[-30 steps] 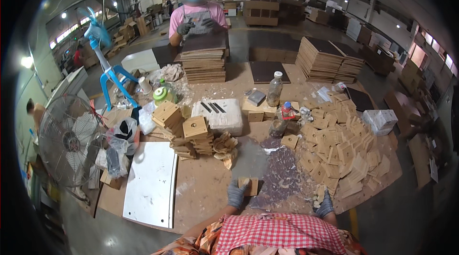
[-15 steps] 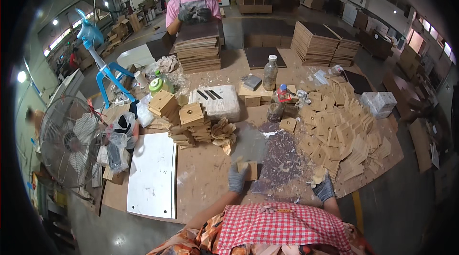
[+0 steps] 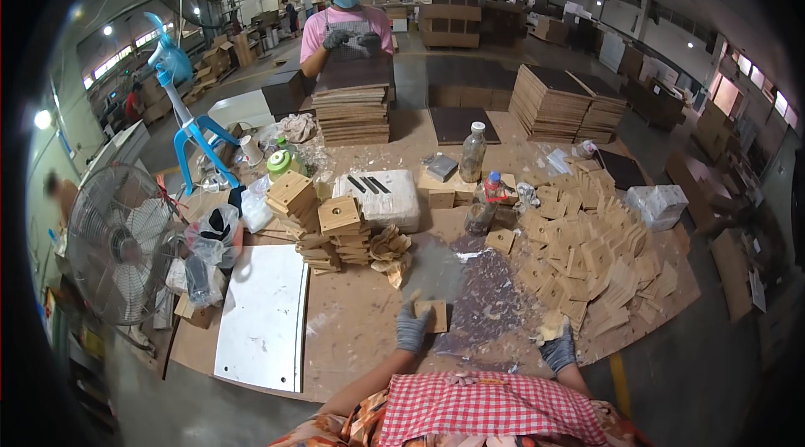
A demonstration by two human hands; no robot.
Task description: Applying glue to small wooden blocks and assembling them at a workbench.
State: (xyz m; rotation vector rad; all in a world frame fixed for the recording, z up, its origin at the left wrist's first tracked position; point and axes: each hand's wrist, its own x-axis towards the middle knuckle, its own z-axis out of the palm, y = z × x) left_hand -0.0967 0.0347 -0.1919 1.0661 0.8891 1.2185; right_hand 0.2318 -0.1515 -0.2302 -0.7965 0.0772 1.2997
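At the table's near edge my left hand (image 3: 410,330), in a grey glove, is closed on a small square wooden block (image 3: 435,315) with a dark hole in it. To the right my right hand (image 3: 558,350), gloved too, is closed on a crumpled tan piece (image 3: 550,330); its material is too small to tell. Just beyond that hand spreads a large heap of wooden blocks (image 3: 587,258). Left of centre, more blocks with holes (image 3: 339,214) stand in uneven stacks. Beside them lies a crumpled brown sheet (image 3: 391,249).
A white panel (image 3: 262,313) lies at the left, near a large fan (image 3: 126,246). Two bottles (image 3: 474,152) stand mid-table behind a dusty, scuffed patch. Three dark strips rest on a white wrapped package (image 3: 390,205). Across the table, a co-worker (image 3: 348,36) stands behind stacked boards (image 3: 352,116).
The whole view has shifted slightly, with the far side sitting lower in the picture. Both hands keep their hold and have hardly moved over the table.
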